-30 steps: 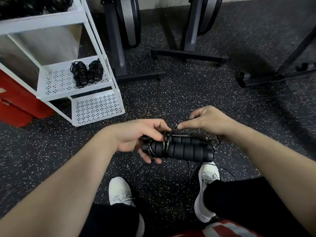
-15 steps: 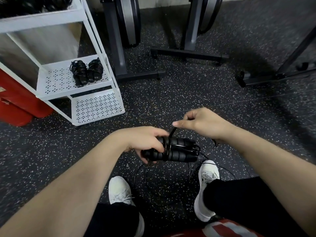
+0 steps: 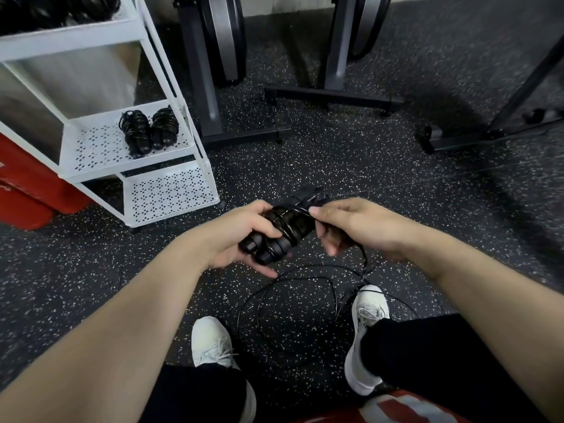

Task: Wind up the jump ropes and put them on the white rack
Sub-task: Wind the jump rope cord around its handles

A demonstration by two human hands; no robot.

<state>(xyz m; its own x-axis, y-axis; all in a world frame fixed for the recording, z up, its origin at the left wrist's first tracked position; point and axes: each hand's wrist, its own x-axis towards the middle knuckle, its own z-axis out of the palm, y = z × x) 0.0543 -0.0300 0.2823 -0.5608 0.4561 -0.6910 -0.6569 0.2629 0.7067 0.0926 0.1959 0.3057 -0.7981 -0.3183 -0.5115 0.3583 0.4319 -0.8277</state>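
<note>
Head view: you are mid-wind; your left hand [image 3: 241, 236] grips the black foam-handled jump rope [image 3: 282, 232] at centre frame, right hand [image 3: 351, 225] fingers pinching its cord. Next, wrap the floor slack, then reach the white perforated metal rack [image 3: 171, 193] at upper left.

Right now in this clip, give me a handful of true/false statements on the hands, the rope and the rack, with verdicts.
1. The left hand grips the black handles of the jump rope. True.
2. The right hand rests idle on a knee. False: it pinches the cord at the handles.
3. All of the cord is wound up. False: loose loops lie on the floor between the white shoes.
4. Two wound ropes sit on the middle shelf of the white rack. True.
5. The perforated bottom shelf holds a wound rope. False: nothing shows on its visible part.
</note>
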